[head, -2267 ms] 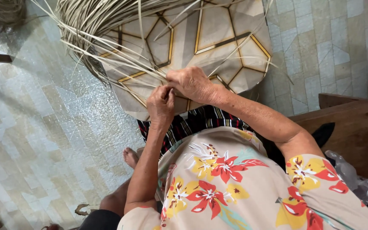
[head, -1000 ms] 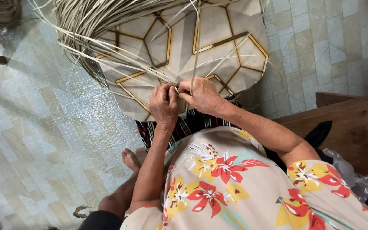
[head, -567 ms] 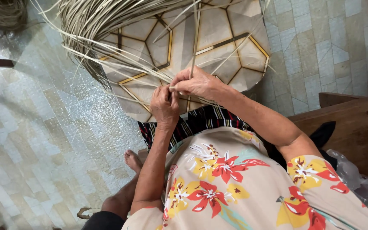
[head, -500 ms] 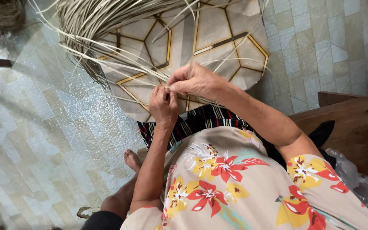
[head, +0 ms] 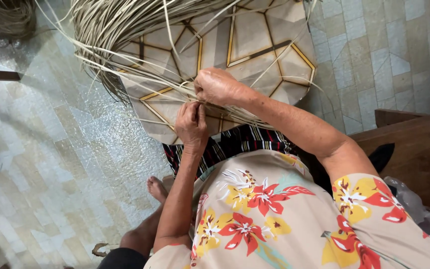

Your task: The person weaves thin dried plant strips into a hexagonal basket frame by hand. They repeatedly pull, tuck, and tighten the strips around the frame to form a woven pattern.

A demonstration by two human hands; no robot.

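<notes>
While both hands meet at the near edge of the flat woven mat of pale dry leaf strips [head: 225, 55], the head view shows its surface as smooth, matt and beige, divided into angular panels by thin yellow and dark brown lines that form hexagon-like shapes. That mat lies across the person's lap and spreads away over the floor of glossy pale green and cream tiles [head: 51, 149]. From the mat's far left side a thick bundle of loose, thin, stiff straw-coloured strips [head: 125, 30] fans out, with single strips crossing the mat toward the hands. The left hand [head: 191, 122] sits at the mat's near edge, its fingers pressed together and curled, pinching a strip between thumb and fingertips. The right hand [head: 217, 85] lies just beyond it on the mat, touching the left, knuckles up and fingers bent down onto the same strips; what its fingertips grip cannot be told. Below the mat's near edge shows a dark striped cloth [head: 255, 142], then a soft cream blouse printed with red and yellow flowers [head: 284, 209]. Right of the mat stands a brown wooden bench [head: 414, 149]
</notes>
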